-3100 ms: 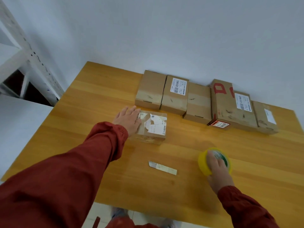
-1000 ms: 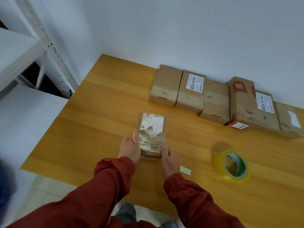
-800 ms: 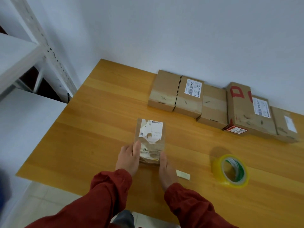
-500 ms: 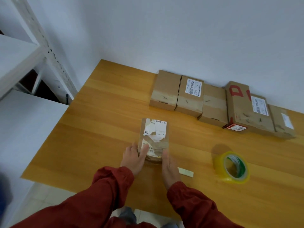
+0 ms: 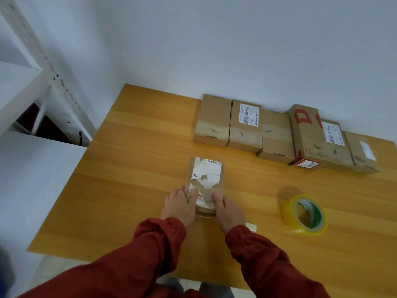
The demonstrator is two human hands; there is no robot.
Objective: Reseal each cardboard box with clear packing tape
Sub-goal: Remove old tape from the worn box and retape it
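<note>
Small box: a small box (image 5: 205, 183) of brown cardboard lies flat on the bench (image 5: 139, 158), near its front edge and about midway along it, with its long side running away from the person. Its top carries a torn white label under glossy clear film.
Left hand: the left hand (image 5: 179, 204) grips the near left corner of the small box, thumb laid over the top face and fingers down along the left side.
Right hand: the right hand (image 5: 227, 209) holds the near right corner, thumb pressed on the top face; its other fingers are hidden beside the box, so I cannot tell how they lie.
Tape roll: the tape roll (image 5: 305, 215), yellowish-clear with a green-and-white core, rests on the bench to the right of the right hand, apart from it, tilted so that its hole faces up and toward the camera.
Paper strip: a pale paper strip (image 5: 251, 226) lies flat just beside the right wrist.
Row of boxes: a row of boxes (image 5: 276, 134), five of them side by side and touching, stands along the far edge by the wall (image 5: 214, 39); the fourth is the largest and bears red marking.
Sleeves: both sleeves (image 5: 257, 254) are dark red.
Shelving rack: a white shelving rack (image 5: 49, 67) stands left of the bench.
</note>
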